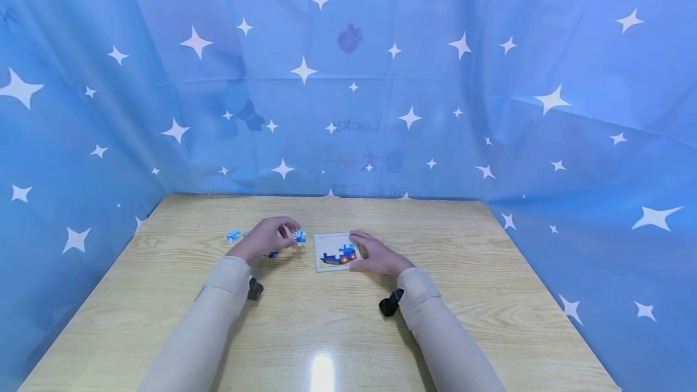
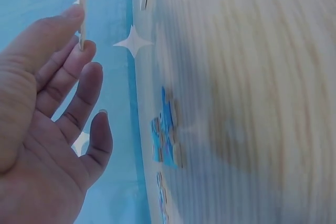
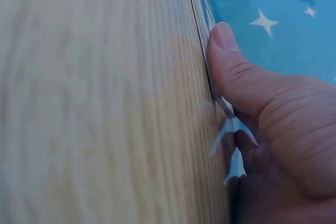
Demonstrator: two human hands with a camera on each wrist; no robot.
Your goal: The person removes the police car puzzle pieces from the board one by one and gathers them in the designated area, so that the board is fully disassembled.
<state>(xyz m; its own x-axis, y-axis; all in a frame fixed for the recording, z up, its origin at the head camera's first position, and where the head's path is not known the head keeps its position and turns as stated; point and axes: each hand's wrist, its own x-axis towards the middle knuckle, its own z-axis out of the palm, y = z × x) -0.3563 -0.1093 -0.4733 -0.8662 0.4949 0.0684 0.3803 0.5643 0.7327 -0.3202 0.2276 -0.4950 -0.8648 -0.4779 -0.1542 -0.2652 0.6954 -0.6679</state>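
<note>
Between thumb and fingertips my left hand (image 1: 265, 239) pinches a jigsaw piece (image 1: 299, 236), raised above the table; in the left wrist view the piece (image 2: 82, 19) is seen edge-on. A framed jigsaw puzzle (image 1: 329, 268) lies flat just right of it, showing a blue vehicle with orange wheels and a white upper area. My right hand (image 1: 383, 257) grips the puzzle's right side, thumb at the near corner and fingers at the far one. In the right wrist view the thumb presses on the frame's edge (image 3: 207, 45).
Loose blue puzzle pieces (image 1: 233, 236) lie on the wooden table (image 1: 348, 325) left of the left hand, with a darker piece (image 1: 271, 254) beneath that hand. A blue star-patterned curtain (image 1: 348, 77) stands around the table's back and sides.
</note>
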